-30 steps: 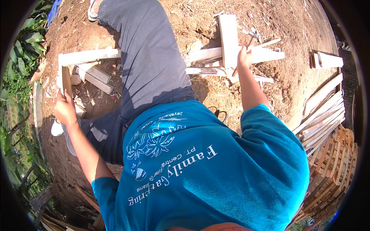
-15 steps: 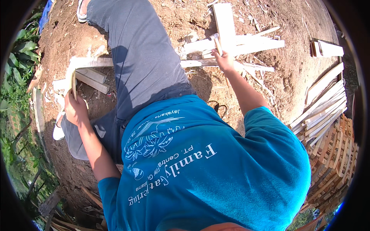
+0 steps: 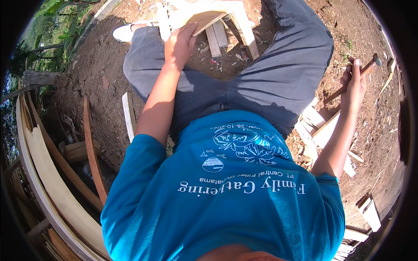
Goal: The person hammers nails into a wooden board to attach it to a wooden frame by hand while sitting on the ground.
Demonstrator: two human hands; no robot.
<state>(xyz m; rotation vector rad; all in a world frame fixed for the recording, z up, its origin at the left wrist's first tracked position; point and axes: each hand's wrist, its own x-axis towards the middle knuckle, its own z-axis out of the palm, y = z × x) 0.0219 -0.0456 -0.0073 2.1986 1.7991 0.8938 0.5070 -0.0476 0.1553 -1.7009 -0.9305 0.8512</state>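
Hammer (image 3: pixel 369 68) gripped in right hand (image 3: pixel 355 85) beside open dirt (image 3: pixel 374 126), left hand (image 3: pixel 178 47) clasps a board (image 3: pixel 204 22) by its edge (shirt lettering (image 3: pixel 244 188) shows white).

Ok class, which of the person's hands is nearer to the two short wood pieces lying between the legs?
Left. The left hand holds the wooden frame, just left of the short wood pieces; the right hand, gripping a hammer, is farther to their right, beyond the right leg.
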